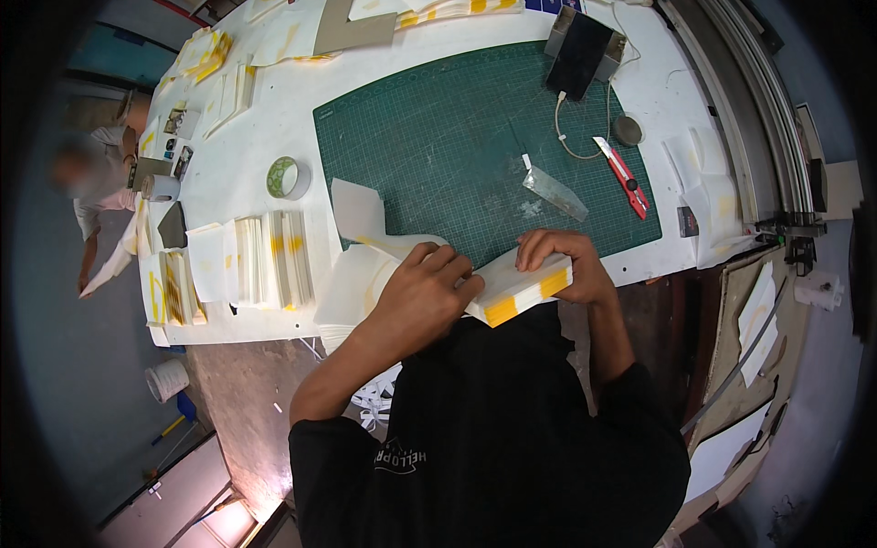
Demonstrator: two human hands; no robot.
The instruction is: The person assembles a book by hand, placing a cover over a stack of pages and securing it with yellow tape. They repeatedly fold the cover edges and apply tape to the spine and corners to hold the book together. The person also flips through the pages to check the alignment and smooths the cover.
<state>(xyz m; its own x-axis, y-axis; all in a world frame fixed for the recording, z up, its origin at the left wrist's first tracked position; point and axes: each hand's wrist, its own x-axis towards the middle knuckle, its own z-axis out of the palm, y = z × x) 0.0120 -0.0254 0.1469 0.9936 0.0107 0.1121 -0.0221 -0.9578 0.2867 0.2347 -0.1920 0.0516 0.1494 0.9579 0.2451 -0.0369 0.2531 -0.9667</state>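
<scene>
A thick stack of white paper [518, 294] with yellow bands along its edge rests at the table's front edge, against my body. My right hand [568, 260] grips its right end, the fingers curled over the top and the thumb hidden. My left hand [425, 290] is closed at the stack's left end, its fingers bent onto a curling white sheet [402, 244]; the fingertips are partly hidden. Under and beside my left wrist lies a pile of white sheets [347, 283], with another sheet [358, 208] lapping onto the green cutting mat [429, 137].
A red utility knife [625, 181], a clear plastic sleeve [554, 192] and a dark phone on a metal stand [581, 55] with a cable sit on the mat. A tape roll [287, 177] and yellow-edged paper stacks [269, 260] stand left. Another person [100, 173] is at far left.
</scene>
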